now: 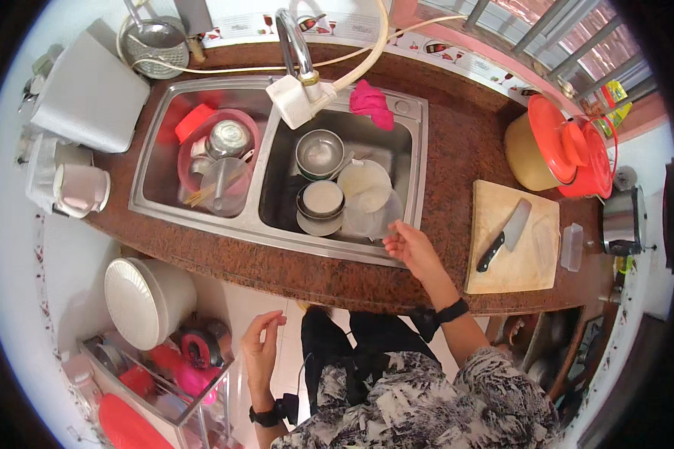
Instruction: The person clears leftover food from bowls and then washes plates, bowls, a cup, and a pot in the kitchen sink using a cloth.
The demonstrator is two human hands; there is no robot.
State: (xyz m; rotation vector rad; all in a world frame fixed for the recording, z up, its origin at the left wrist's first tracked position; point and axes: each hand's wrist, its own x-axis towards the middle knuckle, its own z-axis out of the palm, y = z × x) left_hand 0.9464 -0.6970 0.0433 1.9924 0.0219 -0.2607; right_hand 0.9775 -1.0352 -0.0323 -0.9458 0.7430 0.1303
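My right hand (407, 247) is over the front right edge of the steel double sink (337, 251), its fingertips at the rim of a clear plastic lid or bowl (375, 212); whether they touch I cannot tell. My left hand (265, 337) hangs before the counter, fingers slightly bent, holding nothing. In the right basin, a steel bowl (320, 152) lies behind a stack of bowls (323, 200), with a pale plate (365, 178) beside them. The left basin holds a pink tub (186, 168) with a metal pot (228, 138), a clear container (224, 185) and chopsticks.
A faucet with a white fitting (295, 101) overhangs the divider; a pink cloth (372, 105) lies on the back rim. To the right, a kitchen knife (505, 234) rests on a wooden cutting board (486, 280), near a red-lidded pot (531, 151). A white bucket (174, 294) stands lower left.
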